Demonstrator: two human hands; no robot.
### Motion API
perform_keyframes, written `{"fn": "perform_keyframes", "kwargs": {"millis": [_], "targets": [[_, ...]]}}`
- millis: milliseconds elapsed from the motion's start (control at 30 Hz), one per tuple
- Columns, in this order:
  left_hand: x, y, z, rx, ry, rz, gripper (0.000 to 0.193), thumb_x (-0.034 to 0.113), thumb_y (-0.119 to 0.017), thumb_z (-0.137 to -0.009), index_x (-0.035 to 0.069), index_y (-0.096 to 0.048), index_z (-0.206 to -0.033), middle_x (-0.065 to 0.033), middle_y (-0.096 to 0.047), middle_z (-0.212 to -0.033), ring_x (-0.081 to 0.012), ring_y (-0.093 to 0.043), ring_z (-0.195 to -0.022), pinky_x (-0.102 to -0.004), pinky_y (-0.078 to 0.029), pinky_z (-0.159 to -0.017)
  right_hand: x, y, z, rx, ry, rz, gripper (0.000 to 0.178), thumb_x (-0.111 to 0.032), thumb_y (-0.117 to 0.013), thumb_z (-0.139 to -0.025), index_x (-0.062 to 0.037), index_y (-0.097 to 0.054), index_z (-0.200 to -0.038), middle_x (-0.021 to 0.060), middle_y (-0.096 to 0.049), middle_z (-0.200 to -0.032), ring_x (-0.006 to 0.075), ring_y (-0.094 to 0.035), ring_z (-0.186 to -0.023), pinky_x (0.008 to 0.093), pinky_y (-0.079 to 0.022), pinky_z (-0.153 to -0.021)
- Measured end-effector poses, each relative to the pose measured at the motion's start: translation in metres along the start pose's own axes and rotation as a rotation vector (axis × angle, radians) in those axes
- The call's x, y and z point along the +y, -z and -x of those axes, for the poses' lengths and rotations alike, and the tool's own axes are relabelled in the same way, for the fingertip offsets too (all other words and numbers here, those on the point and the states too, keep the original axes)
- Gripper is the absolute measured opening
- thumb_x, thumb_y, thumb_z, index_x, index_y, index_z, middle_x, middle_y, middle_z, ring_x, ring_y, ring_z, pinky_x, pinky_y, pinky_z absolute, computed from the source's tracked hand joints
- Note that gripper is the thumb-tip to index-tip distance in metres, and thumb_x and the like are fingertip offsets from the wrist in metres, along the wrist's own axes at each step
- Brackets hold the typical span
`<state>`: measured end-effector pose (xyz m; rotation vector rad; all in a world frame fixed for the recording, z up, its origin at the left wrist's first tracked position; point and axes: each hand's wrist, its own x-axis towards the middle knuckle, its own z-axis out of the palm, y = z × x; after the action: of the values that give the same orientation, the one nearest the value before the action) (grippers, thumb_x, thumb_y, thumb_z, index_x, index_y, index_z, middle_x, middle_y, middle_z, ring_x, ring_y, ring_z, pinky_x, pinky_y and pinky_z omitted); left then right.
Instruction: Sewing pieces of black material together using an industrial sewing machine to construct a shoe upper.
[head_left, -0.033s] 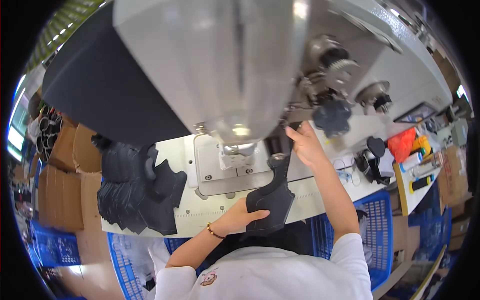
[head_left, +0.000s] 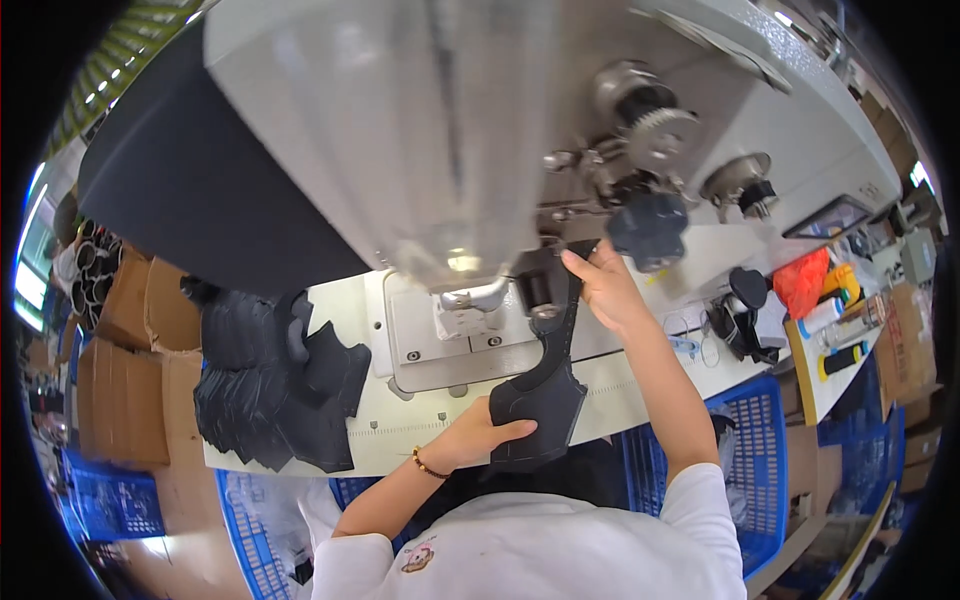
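A cut black fabric piece [head_left: 540,405], wide at the near end and narrowing into a curved strip, lies on the sewing machine's white bed. My left hand [head_left: 478,432] grips its wide part near the table's front edge, thumb on top and fingers underneath. At the far end of the strip, my right hand [head_left: 603,285] pinches the fabric between thumb and fingers, just right of the sewing machine's [head_left: 400,130] lower head. The needle area is hidden behind the machine head. To the left, a stack of similar black pieces [head_left: 275,375] lies fanned out.
Tension discs and a dark knob [head_left: 648,230] jut out above my right hand. Scissors-like items and black bits [head_left: 742,320] lie to the right, near a red bag [head_left: 801,284]. Blue baskets [head_left: 765,450] stand below the table edge; cardboard boxes [head_left: 120,400] are at left.
The view has shifted slightly, so the machine head appears a little further left. Both hands keep their hold on the black fabric piece, which has hardly moved.
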<state>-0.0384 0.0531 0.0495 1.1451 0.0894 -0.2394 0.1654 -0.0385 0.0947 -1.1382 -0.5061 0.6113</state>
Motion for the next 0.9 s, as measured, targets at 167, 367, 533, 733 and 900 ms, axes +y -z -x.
{"fn": "perform_keyframes", "kwargs": {"millis": [167,367,533,733,900], "targets": [[0.001,-0.006,0.0,0.0,0.054,0.003,0.041,0.012,-0.057,-0.074,-0.003,-0.041,-0.108,-0.0065,-0.051,-0.099,-0.0114,-0.047,-0.088,-0.0254,-0.04,-0.078,-0.005,0.002,0.007,-0.022,-0.039,0.011,0.019,-0.006,-0.047,-0.079,-0.0046,-0.041,-0.097,0.0077,-0.055,-0.094,0.0104,-0.053,-0.078,0.024,-0.045,-0.065],[-0.008,-0.001,0.003,-0.019,0.07,-0.008,0.043,0.01,-0.058,-0.072,-0.003,-0.04,-0.109,-0.0074,-0.05,-0.102,-0.0124,-0.047,-0.09,-0.0262,-0.039,-0.079,-0.005,-0.001,0.013,0.002,-0.004,0.004,0.019,-0.01,-0.049,-0.079,-0.0044,-0.042,-0.096,0.0076,-0.056,-0.092,0.0097,-0.052,-0.078,0.0228,-0.044,-0.061],[0.011,0.002,0.018,-0.008,-0.076,-0.339,0.045,0.009,-0.06,-0.069,-0.003,-0.041,-0.109,-0.0063,-0.051,-0.1,-0.0131,-0.047,-0.09,-0.0261,-0.039,-0.078,-0.032,0.0,0.036,-0.061,-0.169,0.886,0.036,-0.021,-0.057,-0.073,-0.0027,-0.043,-0.1,0.0098,-0.057,-0.085,0.0189,-0.054,-0.077,0.0267,-0.042,-0.06],[0.068,0.005,0.033,-0.243,-0.116,-0.666,0.031,0.016,-0.059,-0.068,-0.003,-0.051,-0.091,-0.0091,-0.056,-0.077,-0.0117,-0.049,-0.069,-0.0241,-0.041,-0.063,-0.042,-0.059,0.091,-0.675,0.688,0.907,0.053,-0.036,-0.063,-0.062,-0.0008,-0.048,-0.099,0.0126,-0.056,-0.08,0.0288,-0.051,-0.072,0.0357,-0.039,-0.065],[0.083,0.024,0.034,-0.424,0.071,-0.244,0.042,0.031,-0.062,-0.067,-0.002,-0.053,-0.091,-0.0123,-0.055,-0.092,-0.0212,-0.053,-0.078,-0.0263,-0.043,-0.059,-0.064,-0.061,0.098,-1.011,0.132,0.821,0.035,-0.031,-0.067,-0.06,-0.0012,-0.052,-0.065,0.0145,-0.044,-0.051,0.0322,-0.046,-0.05,0.0347,-0.033,-0.045]]}}
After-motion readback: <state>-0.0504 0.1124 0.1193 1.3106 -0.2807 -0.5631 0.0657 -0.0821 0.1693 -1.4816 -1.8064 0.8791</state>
